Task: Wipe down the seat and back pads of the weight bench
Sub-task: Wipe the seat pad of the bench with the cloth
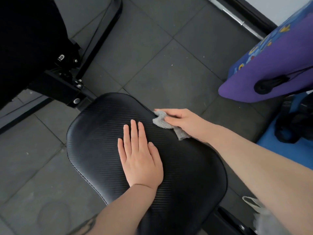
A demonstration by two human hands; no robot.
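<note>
The black ribbed seat pad (101, 136) of the weight bench fills the middle of the view. My left hand (140, 156) lies flat on its top, fingers together and pointing away from me, holding nothing. My right hand (181, 119) presses a small grey cloth (166, 123) against the pad's right edge, fingers closed over the crumpled fabric. A black frame bar with bolts (74, 94) joins the pad's far end. The back pad is not clearly in view.
Dark grey rubber floor tiles (152, 56) surround the bench. A purple and blue padded object (271, 65) leans in at the right, over a blue mat (291, 153) with a black bag. A metal bar (237, 19) lies by the far wall.
</note>
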